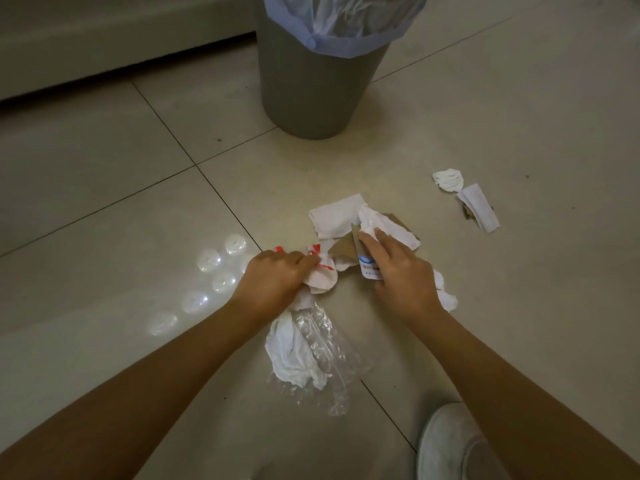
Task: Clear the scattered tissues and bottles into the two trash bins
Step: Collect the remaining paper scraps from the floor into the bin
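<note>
Your left hand grips red-printed tissue | right hand pinches carton scrap | tissues on floor | bin: lined, contents unclear

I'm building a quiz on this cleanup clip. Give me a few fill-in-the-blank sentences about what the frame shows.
1. The grey trash bin is lined with a ____ bag.
2. The left hand grips a white wrapper printed in ____.
3. The crumpled tissue lying apart sits to the ____ of the main pile.
4. The white shoe stands on the ____ floor.

Missing words: blue; red; right; tiled
</note>
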Available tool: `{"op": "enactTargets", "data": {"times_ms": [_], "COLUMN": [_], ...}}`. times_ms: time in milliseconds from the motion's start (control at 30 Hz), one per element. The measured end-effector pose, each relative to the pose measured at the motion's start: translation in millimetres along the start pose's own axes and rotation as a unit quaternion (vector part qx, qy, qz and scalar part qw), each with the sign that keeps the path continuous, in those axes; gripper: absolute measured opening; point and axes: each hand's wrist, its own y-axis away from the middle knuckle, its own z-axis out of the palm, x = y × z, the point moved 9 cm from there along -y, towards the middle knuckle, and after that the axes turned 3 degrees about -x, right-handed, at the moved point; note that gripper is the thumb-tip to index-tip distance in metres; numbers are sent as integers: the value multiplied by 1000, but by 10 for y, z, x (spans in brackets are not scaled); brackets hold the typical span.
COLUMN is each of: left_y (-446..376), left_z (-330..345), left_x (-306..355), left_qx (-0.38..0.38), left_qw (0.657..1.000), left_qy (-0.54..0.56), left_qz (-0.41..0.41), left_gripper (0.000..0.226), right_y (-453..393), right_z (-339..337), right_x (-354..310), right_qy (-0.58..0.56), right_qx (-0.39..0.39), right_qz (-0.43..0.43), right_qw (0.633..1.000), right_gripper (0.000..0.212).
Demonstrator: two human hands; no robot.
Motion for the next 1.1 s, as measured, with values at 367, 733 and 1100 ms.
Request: {"op": "enactTargets", "data": {"times_ms": [367,733,1100], "left_y": [320,1181,2183], "left_z": [-1239,-2313,-3482], "left_x": [-375,-753,-1088], "left_qx": [163,228,257], "left_qw": [986,965,932], "left_qy": [0,-132,-238], "left_qz": [19,-2,-97], "left_gripper": [41,37,38], "right_y": [-123,-377,-522], "right_z": [-1045,-1781,-2562], "right_x": [-485,-1723,-3013], "right_qy": [-8,-60,-134], "right_qx": [243,321,356], "right_qz": [-168,-304,-420], "right_qw": [955,895,824], "right_gripper": [37,36,46]}}
